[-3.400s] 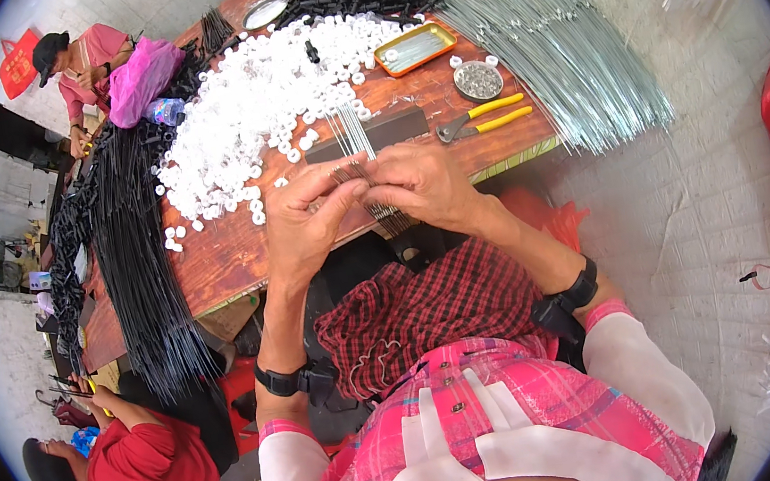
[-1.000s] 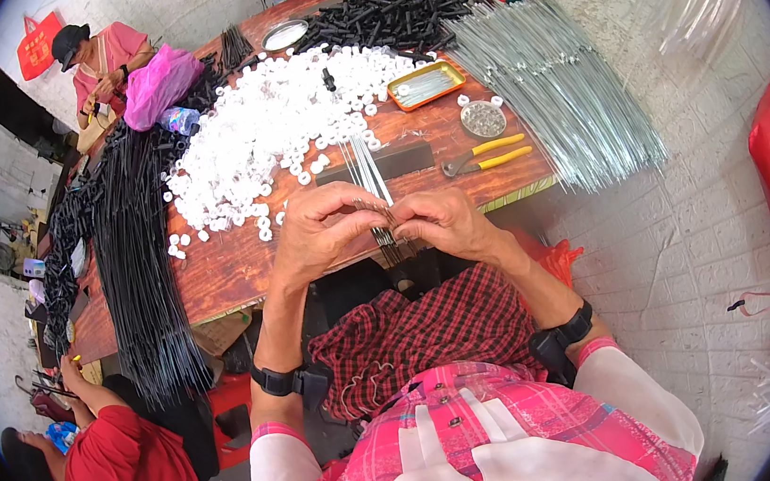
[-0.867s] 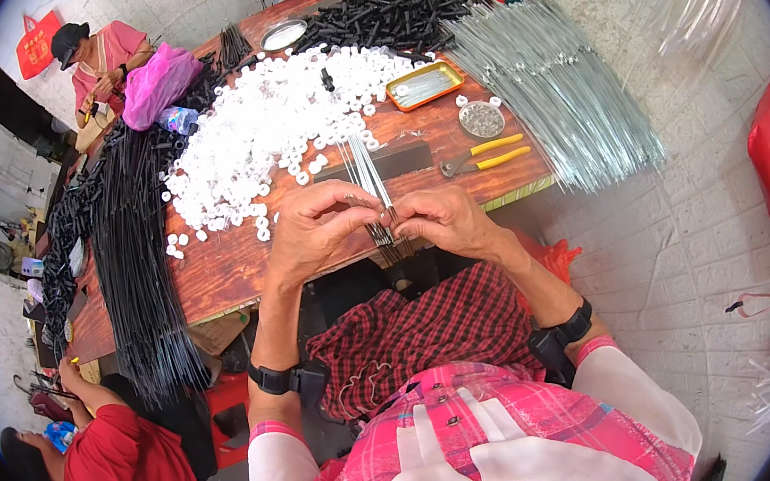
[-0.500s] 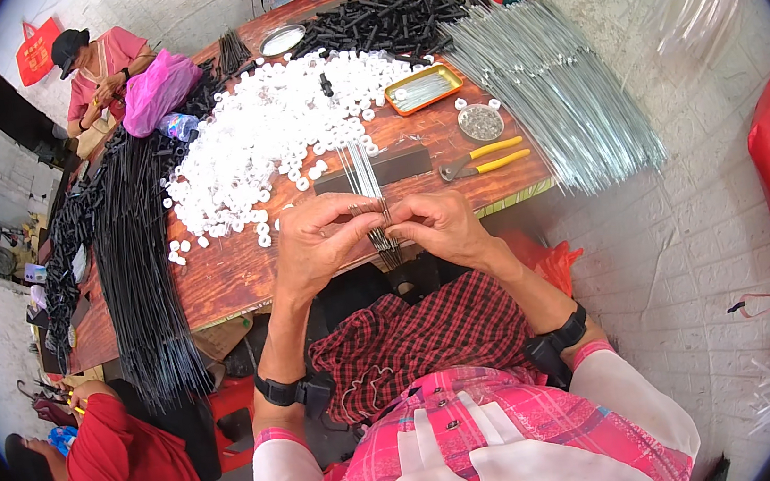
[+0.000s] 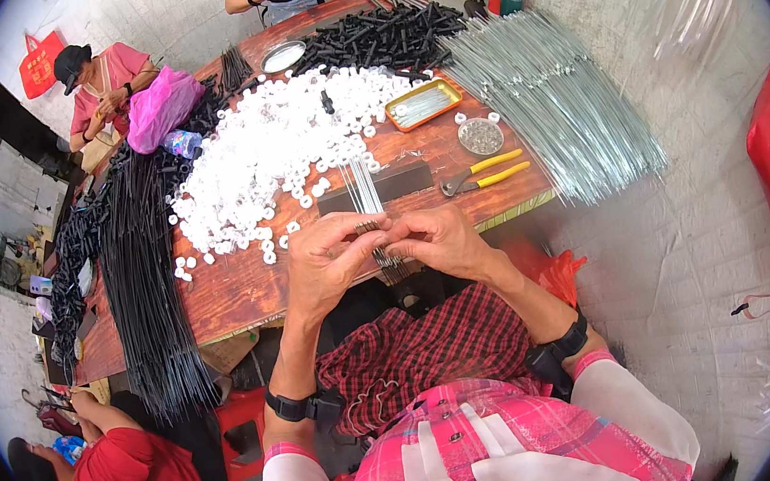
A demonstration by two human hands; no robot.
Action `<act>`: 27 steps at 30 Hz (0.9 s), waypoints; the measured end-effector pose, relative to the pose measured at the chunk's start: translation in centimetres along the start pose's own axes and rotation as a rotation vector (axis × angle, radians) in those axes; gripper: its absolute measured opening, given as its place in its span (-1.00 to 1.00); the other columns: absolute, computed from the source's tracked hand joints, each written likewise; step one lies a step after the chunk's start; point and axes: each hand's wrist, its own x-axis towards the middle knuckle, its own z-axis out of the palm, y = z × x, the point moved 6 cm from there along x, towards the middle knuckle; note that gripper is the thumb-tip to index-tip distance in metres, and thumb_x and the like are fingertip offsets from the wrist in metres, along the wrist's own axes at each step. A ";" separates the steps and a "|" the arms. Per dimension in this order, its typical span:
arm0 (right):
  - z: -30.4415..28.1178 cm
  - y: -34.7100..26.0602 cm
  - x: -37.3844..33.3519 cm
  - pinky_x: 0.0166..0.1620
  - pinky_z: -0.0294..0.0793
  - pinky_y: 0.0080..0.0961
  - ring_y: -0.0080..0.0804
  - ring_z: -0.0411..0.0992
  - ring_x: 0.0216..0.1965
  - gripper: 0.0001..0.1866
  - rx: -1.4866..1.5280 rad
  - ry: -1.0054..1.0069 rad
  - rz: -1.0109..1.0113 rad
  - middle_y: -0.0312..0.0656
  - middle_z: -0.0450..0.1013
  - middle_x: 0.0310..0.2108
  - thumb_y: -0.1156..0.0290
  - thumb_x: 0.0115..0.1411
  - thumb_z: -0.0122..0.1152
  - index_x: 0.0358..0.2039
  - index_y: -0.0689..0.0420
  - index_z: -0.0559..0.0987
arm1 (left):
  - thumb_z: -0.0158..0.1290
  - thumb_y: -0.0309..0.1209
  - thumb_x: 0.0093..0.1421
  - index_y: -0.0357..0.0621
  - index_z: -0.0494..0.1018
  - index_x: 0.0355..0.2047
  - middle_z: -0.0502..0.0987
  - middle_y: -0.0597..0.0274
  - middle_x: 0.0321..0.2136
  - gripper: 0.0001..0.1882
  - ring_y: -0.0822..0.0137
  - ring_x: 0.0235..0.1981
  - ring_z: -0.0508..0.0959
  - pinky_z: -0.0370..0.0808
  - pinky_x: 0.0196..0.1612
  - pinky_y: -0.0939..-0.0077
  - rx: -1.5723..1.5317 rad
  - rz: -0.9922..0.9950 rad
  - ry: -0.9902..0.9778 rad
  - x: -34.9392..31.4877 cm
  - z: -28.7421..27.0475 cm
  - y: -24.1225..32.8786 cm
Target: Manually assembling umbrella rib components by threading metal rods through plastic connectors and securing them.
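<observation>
A small bundle of thin metal rods (image 5: 362,184) stands out in front of me, its far ends reaching over the table and its near ends below my hands. My left hand (image 5: 323,259) is closed round the bundle, thumb and fingers pinching it. Against it, my right hand (image 5: 450,241) has thumb and forefinger pinched together at the bundle's right side; its fingertips partly cover the rods. Small dark brown pieces show on the rods by my left fingertips. Behind the bundle, a dark flat block (image 5: 405,181) lies on the wooden table (image 5: 240,300).
White rings (image 5: 251,151) are heaped mid-table, black parts (image 5: 381,37) behind them. Right of my hands lie yellow-handled pliers (image 5: 486,172), a round dish (image 5: 480,136), a tray of rods (image 5: 424,106) and silver rods (image 5: 569,105). Black rods (image 5: 144,277) overhang the left edge. Several people sit around.
My right fingertips have come closer to the left ones at the bundle. The whole view has shifted slightly, and both hands sit a little lower in it.
</observation>
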 end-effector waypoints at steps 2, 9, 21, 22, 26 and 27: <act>-0.2 -0.2 0.0 -0.36 0.50 -0.45 -0.38 0.60 -0.44 -0.85 -0.005 0.004 -0.007 -0.14 0.63 -0.45 0.37 0.14 0.40 -0.32 0.16 0.69 | 0.24 -0.59 0.19 -0.30 0.64 -0.13 0.72 0.13 -0.26 -0.78 0.40 -0.26 0.69 0.61 -0.20 0.59 -0.045 -0.016 -0.003 -0.2 0.1 -0.3; -0.6 -1.6 0.5 -0.32 0.56 -0.39 -0.36 0.62 -0.33 -0.74 -0.213 -0.005 -0.213 -0.10 0.63 -0.25 0.37 0.12 0.40 -0.15 0.11 0.69 | 0.23 -0.56 0.22 -0.27 0.67 -0.15 0.72 0.14 -0.25 -0.82 0.46 -0.26 0.68 0.62 -0.21 0.59 -0.230 -0.129 0.085 -0.6 0.6 -0.6; -2.7 -9.6 2.0 -0.03 0.53 -0.20 -0.06 0.52 -0.05 -0.44 -0.373 -0.075 -0.572 -0.16 0.47 0.10 0.54 0.04 0.24 0.11 -0.10 0.59 | 0.24 -0.53 0.21 -0.27 0.68 -0.20 0.70 0.28 -0.39 -0.84 0.59 -0.37 0.60 0.51 -0.34 0.66 -0.196 -0.155 0.056 -0.3 0.5 -0.3; -2.8 -9.7 1.9 -0.03 0.53 -0.20 -0.06 0.52 -0.05 -0.44 -0.390 -0.063 -0.563 -0.16 0.47 0.10 0.54 0.04 0.24 0.11 -0.10 0.59 | 0.24 -0.53 0.21 -0.27 0.68 -0.20 0.70 0.28 -0.39 -0.84 0.59 -0.37 0.60 0.52 -0.33 0.66 -0.139 -0.194 0.040 -0.3 0.2 -0.1; -1.9 -9.9 1.5 -0.08 0.52 -0.26 -0.17 0.52 -0.12 -0.42 -0.490 -0.047 -0.609 -0.20 0.48 0.09 0.59 0.05 0.18 0.13 -0.12 0.59 | 0.26 -0.53 0.21 -0.26 0.68 -0.22 0.68 0.34 -0.41 -0.86 0.60 -0.38 0.58 0.51 -0.33 0.66 -0.140 -0.163 0.085 -0.5 -0.1 -0.1; -1.7 -9.9 1.6 -0.08 0.51 -0.26 -0.17 0.52 -0.12 -0.40 -0.499 -0.055 -0.619 -0.23 0.49 0.09 0.59 0.06 0.16 0.14 -0.13 0.58 | 0.27 -0.53 0.21 -0.26 0.69 -0.23 0.67 0.35 -0.42 -0.87 0.60 -0.39 0.57 0.51 -0.33 0.67 -0.162 -0.177 0.149 -0.6 -0.6 -0.3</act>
